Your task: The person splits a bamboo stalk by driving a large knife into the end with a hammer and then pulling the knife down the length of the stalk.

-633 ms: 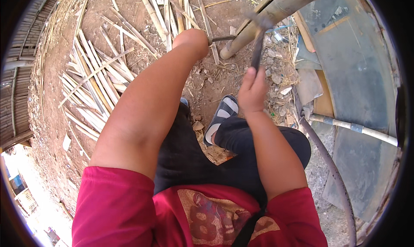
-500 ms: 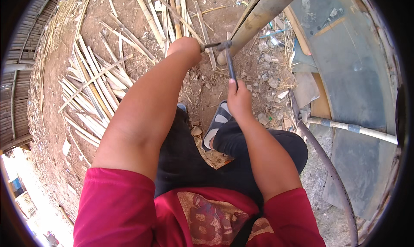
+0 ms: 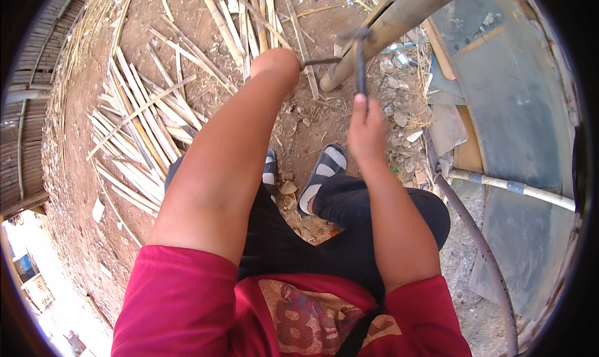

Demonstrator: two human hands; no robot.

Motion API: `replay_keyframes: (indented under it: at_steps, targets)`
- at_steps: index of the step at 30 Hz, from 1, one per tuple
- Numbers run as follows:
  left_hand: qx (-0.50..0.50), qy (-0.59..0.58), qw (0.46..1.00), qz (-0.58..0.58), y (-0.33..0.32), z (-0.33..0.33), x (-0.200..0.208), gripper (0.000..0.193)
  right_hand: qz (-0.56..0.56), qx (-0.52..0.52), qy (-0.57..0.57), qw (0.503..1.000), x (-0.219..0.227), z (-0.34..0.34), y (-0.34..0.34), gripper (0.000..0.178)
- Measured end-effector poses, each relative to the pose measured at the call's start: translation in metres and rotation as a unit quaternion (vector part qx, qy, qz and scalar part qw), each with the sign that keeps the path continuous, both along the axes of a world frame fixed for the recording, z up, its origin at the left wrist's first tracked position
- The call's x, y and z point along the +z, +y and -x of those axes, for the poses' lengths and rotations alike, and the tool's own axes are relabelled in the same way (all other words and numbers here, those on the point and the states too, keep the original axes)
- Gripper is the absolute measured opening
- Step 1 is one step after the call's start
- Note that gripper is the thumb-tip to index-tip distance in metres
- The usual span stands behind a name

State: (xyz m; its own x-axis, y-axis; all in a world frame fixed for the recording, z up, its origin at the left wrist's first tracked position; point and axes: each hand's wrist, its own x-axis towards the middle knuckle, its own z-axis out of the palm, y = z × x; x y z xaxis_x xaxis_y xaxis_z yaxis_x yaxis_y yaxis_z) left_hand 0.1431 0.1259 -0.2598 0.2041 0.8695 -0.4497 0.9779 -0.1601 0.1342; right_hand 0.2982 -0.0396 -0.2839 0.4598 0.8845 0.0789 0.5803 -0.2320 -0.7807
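Observation:
My left hand (image 3: 276, 69) is closed round the grip of a narrow dark metal blade (image 3: 321, 61); most of the grip is hidden in the fist. The blade points right, its far end at the foot of a slanting bamboo pole (image 3: 392, 34) with a dark split along it. In my right hand (image 3: 367, 132) is a hammer (image 3: 360, 70), held by its dark handle with the thumb along it. Its head is smeared by motion and overlaps the pole, apart from the blade.
Split bamboo strips (image 3: 140, 117) lie heaped on the dirt at the left, more strips (image 3: 259, 20) beyond my left hand. Grey sheets (image 3: 511, 101) stand at the right beside a white pipe (image 3: 530, 192) and a dark curved pole (image 3: 480, 248). My sandalled feet (image 3: 324, 170) are below.
The hammer head has moved from against the blade to farther right and away from it. My right hand has shifted right and forward. My left hand keeps its hold on the blade's grip.

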Motion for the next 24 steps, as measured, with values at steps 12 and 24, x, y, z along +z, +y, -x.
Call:
replay_keyframes:
  at_steps: [12, 24]
  targets:
    - [-0.012, 0.0, 1.0, -0.01, -0.005, -0.007, 0.0, 0.028, 0.029, -0.012, 0.01, 0.999, 0.006, -0.01, 0.009, 0.046]
    - [-0.019, -0.013, 1.0, -0.017, 0.008, -0.006, 0.007, 0.026, 0.09, 0.02, -0.001, 0.996, -0.015, -0.009, -0.002, 0.046]
